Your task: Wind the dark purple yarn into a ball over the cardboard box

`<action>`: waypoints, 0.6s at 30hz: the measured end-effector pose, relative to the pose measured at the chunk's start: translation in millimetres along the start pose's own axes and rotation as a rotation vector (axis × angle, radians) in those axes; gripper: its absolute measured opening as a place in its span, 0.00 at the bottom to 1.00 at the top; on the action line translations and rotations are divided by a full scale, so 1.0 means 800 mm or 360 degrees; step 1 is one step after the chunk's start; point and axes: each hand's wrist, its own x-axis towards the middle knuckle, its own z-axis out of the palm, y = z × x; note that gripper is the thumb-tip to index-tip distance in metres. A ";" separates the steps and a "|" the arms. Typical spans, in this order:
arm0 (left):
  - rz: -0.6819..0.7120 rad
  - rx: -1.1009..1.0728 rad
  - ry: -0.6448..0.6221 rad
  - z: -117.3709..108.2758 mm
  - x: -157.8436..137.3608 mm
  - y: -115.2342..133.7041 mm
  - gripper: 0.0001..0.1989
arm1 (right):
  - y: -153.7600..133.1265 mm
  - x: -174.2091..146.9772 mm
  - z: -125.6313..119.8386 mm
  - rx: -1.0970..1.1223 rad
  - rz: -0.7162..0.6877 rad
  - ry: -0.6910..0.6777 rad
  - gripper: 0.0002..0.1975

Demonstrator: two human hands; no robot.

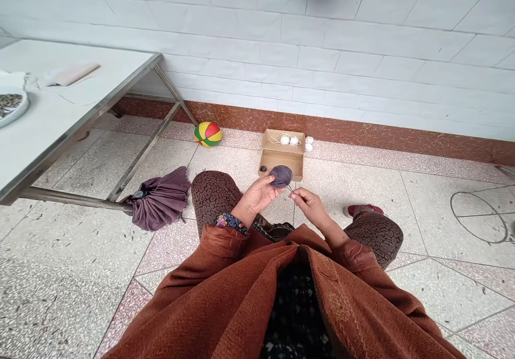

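Nearest of all, at six o'clock from the yarn, the rust-brown jacket (225, 289) is spreading its coarse weave across the lap, and pebble-patterned trousers (213, 195) are showing at both knees. Now the hands: at about seven, the left hand (258, 197) is cradling a rounded purple ball of yarn (281, 175), its wound threads showing, dead centre on our clock. Around four, the right hand (309, 205) is pinching the thin strand (290, 189) trailing off it.

Just past them, at twelve, a plain cardboard box (285, 160) is standing open on the speckled floor (241, 163); a small dark ball (263, 169) is sitting in its near half, round white balls (285, 139) in its far half. Over toward nine, a purple umbrella (161, 200) is fanning out in soft fabric pleats. Beyond it, the smooth pale counter (120, 69) is resting on metal legs, carrying a rounded dish (24, 105). At ten, a red, yellow and green ball (208, 134) is gleaming beside one leg. Farthest, at twelve, glossy white tiles (341, 58) are running above a marbled reddish-brown skirting (241, 113).
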 end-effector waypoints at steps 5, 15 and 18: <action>0.0059 0.0226 0.0139 -0.002 0.002 -0.001 0.20 | -0.024 -0.004 -0.012 -0.0017 -0.0216 -0.0049 0.17; 0.0070 0.0825 -0.0059 0.000 -0.008 -0.005 0.32 | -0.080 0.032 -0.066 -0.0068 -0.0350 0.0068 0.14; -0.0042 0.0721 -0.0270 0.009 -0.016 -0.001 0.34 | -0.065 0.056 -0.066 -0.0072 -0.0288 0.0164 0.14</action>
